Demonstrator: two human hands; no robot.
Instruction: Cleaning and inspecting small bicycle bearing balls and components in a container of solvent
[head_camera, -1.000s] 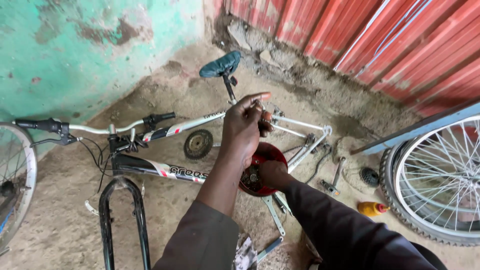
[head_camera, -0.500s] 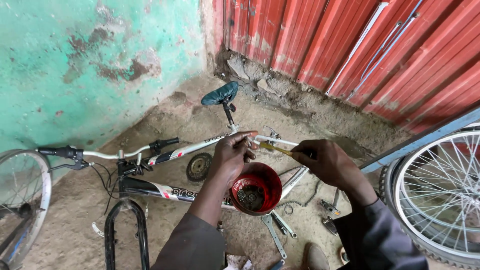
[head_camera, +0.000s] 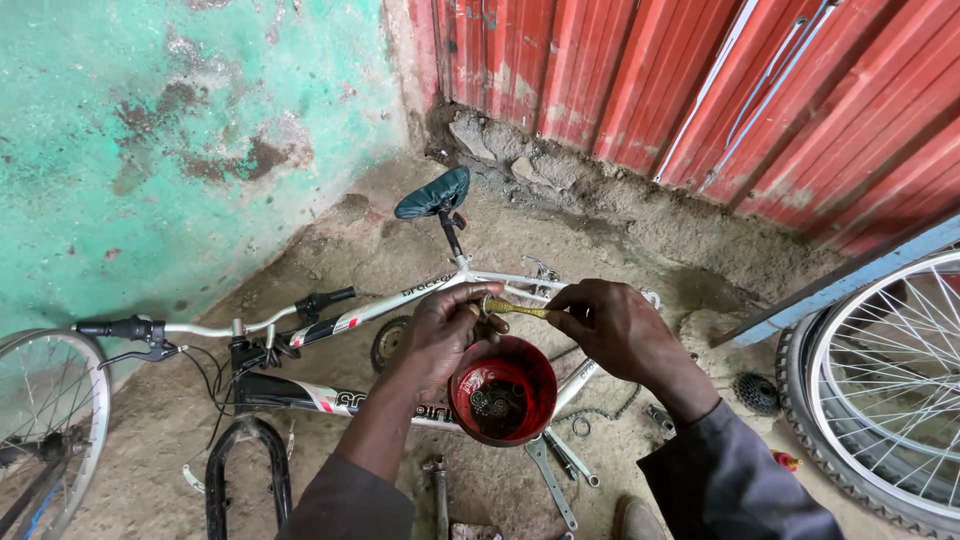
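Leftmost, I see a spoked wheel (head_camera: 45, 430) at the frame's edge, then black handlebars (head_camera: 130, 328) and a white bike frame (head_camera: 330, 325) lying on the dirt, with dark lettering and red-and-black decals along its tubes; I cannot tell more of those marks. Its fork (head_camera: 245, 470) stands empty near the bottom edge. A teal saddle (head_camera: 432, 195) sits up on its post behind.

My left hand (head_camera: 445, 340) is curled closed around the rim of a red tub (head_camera: 503, 395), holding it above the frame; its fingertips also touch one end of a small brass-coloured rod (head_camera: 516, 308). Inside the tub lies dark grease with a few small metal rings and nuts.

My right hand (head_camera: 615, 325) pinches the rod's other end between thumb and fingers, the rest of the hand loosely bent. So the rod hangs level between both hands, just above the tub.

Below the tub, spanners (head_camera: 555, 475) lie on the ground. A sprocket cluster (head_camera: 757, 392) rests farther right, beside a tyred wheel (head_camera: 880, 390) leaning against the red corrugated wall (head_camera: 700, 90).
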